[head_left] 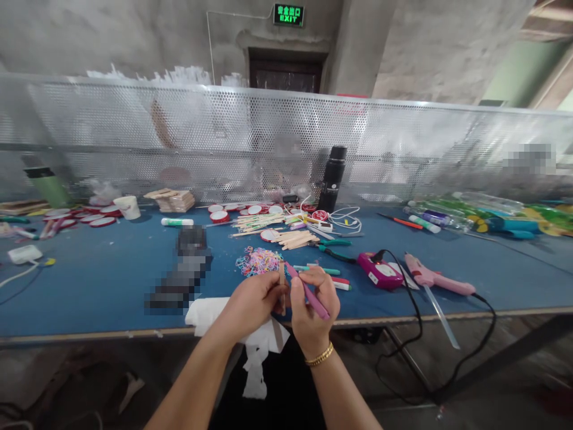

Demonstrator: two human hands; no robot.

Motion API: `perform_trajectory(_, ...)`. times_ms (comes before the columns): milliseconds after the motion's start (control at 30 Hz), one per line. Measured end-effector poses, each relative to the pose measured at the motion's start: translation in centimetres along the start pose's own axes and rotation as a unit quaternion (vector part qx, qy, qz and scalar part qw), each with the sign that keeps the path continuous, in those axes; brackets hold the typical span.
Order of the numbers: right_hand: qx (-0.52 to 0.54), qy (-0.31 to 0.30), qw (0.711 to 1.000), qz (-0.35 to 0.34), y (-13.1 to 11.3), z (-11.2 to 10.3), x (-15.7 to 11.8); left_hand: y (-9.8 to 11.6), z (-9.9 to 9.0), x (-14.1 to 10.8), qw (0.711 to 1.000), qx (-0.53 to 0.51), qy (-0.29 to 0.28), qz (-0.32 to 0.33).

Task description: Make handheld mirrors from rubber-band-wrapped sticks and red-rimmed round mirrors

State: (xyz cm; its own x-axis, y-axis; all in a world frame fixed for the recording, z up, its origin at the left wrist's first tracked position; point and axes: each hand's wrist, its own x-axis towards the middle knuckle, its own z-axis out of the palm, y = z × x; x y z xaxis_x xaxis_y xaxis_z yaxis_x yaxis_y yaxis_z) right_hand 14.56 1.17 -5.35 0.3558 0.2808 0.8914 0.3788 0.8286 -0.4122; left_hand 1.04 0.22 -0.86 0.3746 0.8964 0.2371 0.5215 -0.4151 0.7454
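Observation:
My left hand (255, 298) is closed around a flat wooden craft stick (282, 273), which stands upright at the table's front edge. A pinkish-purple marker pen (317, 304) is gripped in my right hand (313, 325), its tip close to the upper part of the stick. Whether the tip touches the wood I cannot tell. Just beyond my fingers lies a heap of small colourful loops (259, 261). White tissue paper (206, 312) spreads under my left wrist and hangs over the edge. More craft sticks (298, 239) lie farther back.
To the right are a magenta box (379, 272) and a pink glue gun (430, 278) with a trailing black cord. Green-handled pliers (333, 248) lie behind the pens. A black bottle (332, 179) stands by the perforated metal screen (201, 131). A blurred dark object (183, 269) sits left.

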Motion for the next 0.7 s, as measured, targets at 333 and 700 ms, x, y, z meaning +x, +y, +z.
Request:
perform_trajectory(333,0.0,-0.015,1.0,0.006,0.03,-0.04,-0.01,0.06,0.04,-0.09,1.0,0.004,0.003,-0.008)
perform_trajectory(700,0.001,-0.016,1.0,0.009,-0.05,-0.08,0.01,-0.02,0.0,-0.08,1.0,0.007,0.004,0.0)
